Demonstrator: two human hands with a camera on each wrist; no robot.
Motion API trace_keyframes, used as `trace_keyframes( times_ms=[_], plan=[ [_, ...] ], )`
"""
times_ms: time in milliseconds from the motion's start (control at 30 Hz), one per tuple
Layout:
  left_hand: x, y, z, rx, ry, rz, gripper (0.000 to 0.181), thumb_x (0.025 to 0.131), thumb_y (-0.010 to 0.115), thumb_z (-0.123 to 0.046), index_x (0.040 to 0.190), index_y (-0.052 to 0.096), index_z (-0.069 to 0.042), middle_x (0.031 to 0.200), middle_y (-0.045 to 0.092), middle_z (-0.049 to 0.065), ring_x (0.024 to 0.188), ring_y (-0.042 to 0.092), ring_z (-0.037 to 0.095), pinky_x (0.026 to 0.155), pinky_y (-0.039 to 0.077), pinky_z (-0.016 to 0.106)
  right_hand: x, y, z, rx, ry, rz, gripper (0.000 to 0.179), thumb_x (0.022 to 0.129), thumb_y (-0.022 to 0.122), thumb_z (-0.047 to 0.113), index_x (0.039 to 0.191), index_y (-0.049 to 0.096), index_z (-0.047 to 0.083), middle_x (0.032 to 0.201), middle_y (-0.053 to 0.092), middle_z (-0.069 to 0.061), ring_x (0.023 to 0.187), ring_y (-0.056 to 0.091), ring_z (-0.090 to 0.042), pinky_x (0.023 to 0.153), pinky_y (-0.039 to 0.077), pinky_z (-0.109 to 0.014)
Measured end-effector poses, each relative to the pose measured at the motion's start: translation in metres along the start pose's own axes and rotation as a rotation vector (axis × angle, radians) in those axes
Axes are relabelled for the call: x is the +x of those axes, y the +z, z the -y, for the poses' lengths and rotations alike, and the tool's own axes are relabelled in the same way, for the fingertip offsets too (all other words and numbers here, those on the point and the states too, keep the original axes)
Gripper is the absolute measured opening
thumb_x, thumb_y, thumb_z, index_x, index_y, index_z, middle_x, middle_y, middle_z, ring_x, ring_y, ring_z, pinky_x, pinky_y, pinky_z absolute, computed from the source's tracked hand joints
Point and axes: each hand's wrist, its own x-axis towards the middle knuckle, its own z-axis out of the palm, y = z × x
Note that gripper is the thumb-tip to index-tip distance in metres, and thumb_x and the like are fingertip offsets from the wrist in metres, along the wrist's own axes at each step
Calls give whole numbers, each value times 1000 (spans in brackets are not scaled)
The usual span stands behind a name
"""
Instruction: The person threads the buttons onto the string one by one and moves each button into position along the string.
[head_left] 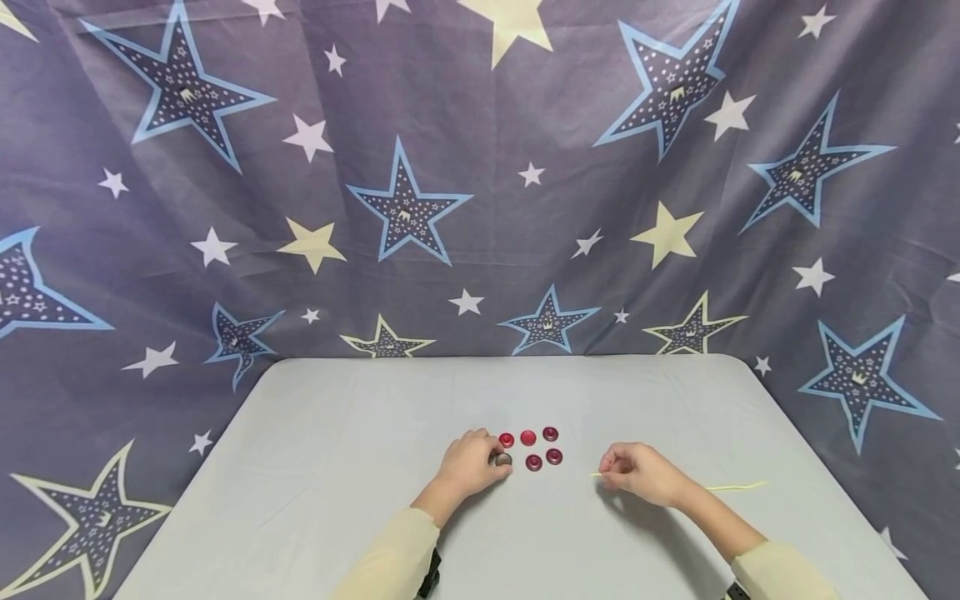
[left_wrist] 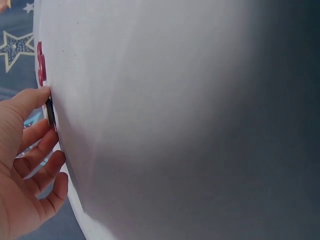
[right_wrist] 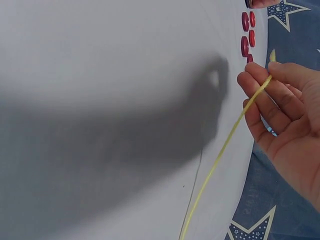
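My left hand [head_left: 467,463] pinches a dark, round, button-like disc [head_left: 504,459] at the tabletop, thumb on one side and fingers on the other. In the left wrist view the dark disc [left_wrist: 49,111] shows edge-on between thumb and fingertips. To the right, my right hand [head_left: 643,473] is raised above the table and pinches a yellow string [right_wrist: 218,156] near its end. A short tip pokes out past the fingertips, while the rest trails back under the wrist. Between the hands lie bright red discs [head_left: 528,437] and dark red discs [head_left: 554,456], several with a recessed centre.
A pale cloth covers the table [head_left: 337,467]. Behind it and along both sides hangs a dark curtain [head_left: 465,208] patterned with stars. The far end of the yellow string [head_left: 738,486] lies on the table right of the right wrist.
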Motion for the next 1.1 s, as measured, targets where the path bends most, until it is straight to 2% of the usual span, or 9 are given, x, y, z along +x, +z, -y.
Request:
trace_keyframes(
  times_ms=[167, 300, 467, 567, 800, 1100],
  plan=[
    [0, 0, 0, -32, 1, 3, 25, 78, 70, -38, 89, 69, -16, 80, 55, -7, 75, 50, 11, 67, 43, 28, 2, 0, 0, -43, 22, 1, 17, 85, 63, 8, 98, 62, -3, 79, 71, -12, 71, 67, -15, 62, 47, -19],
    [0, 0, 2, -80, 7, -8, 23, 77, 70, -34, 89, 69, -14, 79, 55, -6, 74, 50, 10, 67, 44, 27, 3, 0, 1, -42, 26, 5, 16, 86, 63, 9, 94, 65, -5, 81, 71, -12, 71, 67, -10, 63, 48, -19],
    [-1, -1, 4, -121, 9, -27, 21, 76, 70, -31, 89, 69, -14, 77, 55, -6, 71, 47, 8, 65, 42, 25, 4, 0, 2, -21, 20, 3, 15, 87, 62, 8, 91, 66, -6, 81, 71, -15, 71, 68, -17, 62, 49, -19],
    [-1, -2, 6, -137, 11, -41, 22, 76, 69, -29, 91, 69, -14, 77, 55, -5, 71, 48, 9, 65, 42, 26, 5, 1, 1, -22, 11, -5, 14, 87, 61, 7, 91, 65, -5, 79, 70, -16, 69, 67, -17, 61, 50, -20],
    [-4, -7, 5, -158, 4, -57, 27, 77, 67, -26, 101, 67, -13, 80, 55, -3, 73, 47, 10, 66, 43, 26, 6, 2, 1, 23, -6, -4, 13, 87, 61, 7, 91, 64, -6, 79, 69, -19, 66, 66, -19, 63, 54, -29],
    [-5, -13, 3, -210, -12, -66, 25, 78, 65, -26, 102, 67, -17, 90, 62, -3, 84, 56, 14, 73, 46, 31, 9, 3, 3, -19, -12, -40, 13, 88, 61, 8, 91, 64, -4, 74, 67, -17, 60, 59, -12, 56, 49, -21]
  ],
)
